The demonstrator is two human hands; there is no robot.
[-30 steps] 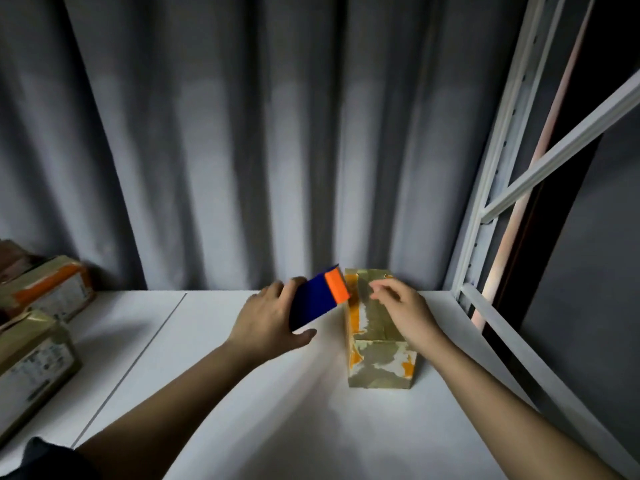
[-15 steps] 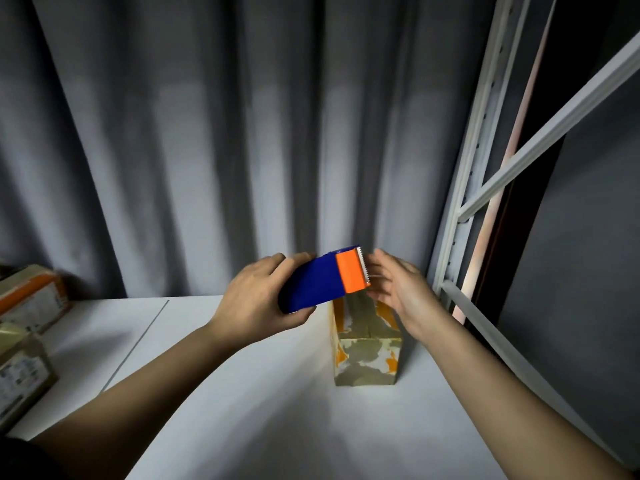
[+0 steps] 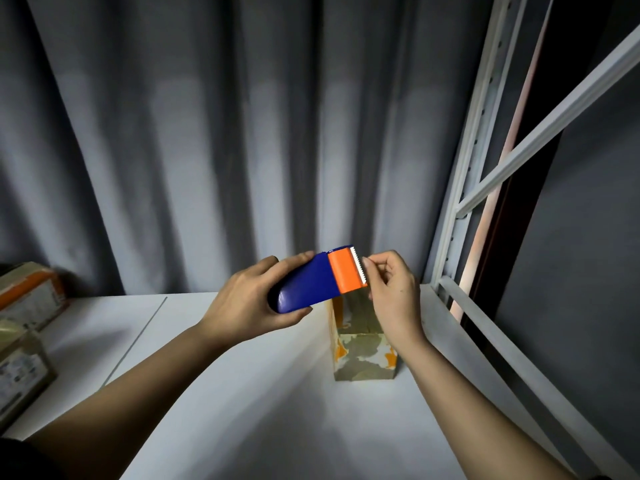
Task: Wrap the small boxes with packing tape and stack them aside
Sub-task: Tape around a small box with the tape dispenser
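Above the white surface (image 3: 242,393): left hand (image 3: 242,306) wrapped round blue-and-orange plastic tape dispenser (image 3: 320,284), right hand (image 3: 393,292) pinching at its serrated edge, probably freeing tape. Below, small tape-covered cardboard box (image 3: 363,355) standing upright, awaiting another strip.

Blue-and-orange tape dispenser (image 3: 318,284), mottled olive-white-orange box (image 3: 363,358), white table (image 3: 242,393), grey curtain (image 3: 207,133).
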